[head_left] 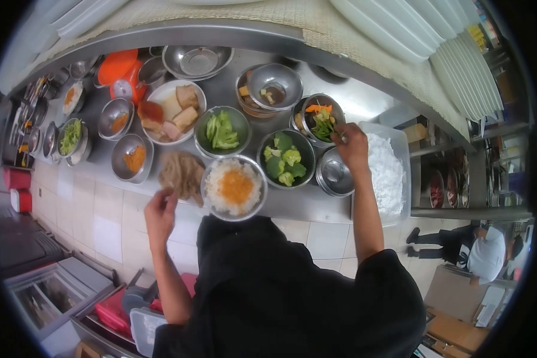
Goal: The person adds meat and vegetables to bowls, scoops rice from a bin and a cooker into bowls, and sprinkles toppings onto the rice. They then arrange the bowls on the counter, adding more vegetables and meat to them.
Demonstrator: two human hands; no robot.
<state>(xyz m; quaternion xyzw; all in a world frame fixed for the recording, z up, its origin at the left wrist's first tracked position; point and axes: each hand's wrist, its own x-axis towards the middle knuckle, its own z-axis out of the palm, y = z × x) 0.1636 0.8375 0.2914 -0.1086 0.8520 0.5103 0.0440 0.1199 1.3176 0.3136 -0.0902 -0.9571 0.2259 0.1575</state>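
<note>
My right hand [352, 145] is at the right rim of a metal bowl with green vegetable pieces [324, 123] and orange strips. Its fingertips are pinched together at the greens; what they hold is too small to name. My left hand [160, 213] hangs at the counter edge beside a crumpled brown cloth [181, 175], fingers partly curled. Between the hands stands a bowl of white rice [215, 179] topped with orange shreds [235, 186]. Behind it are bowls of sliced green vegetable [223, 129] and broccoli [286, 159].
Small metal bowls [336, 173] are stacked near my right forearm, beside a tub of white shreds [385, 173]. An orange scale [125, 86] and a bowl of chunks [186, 116] stand left. A plate shelf [238, 31] overhangs the counter. Another person [486, 253] stands far right.
</note>
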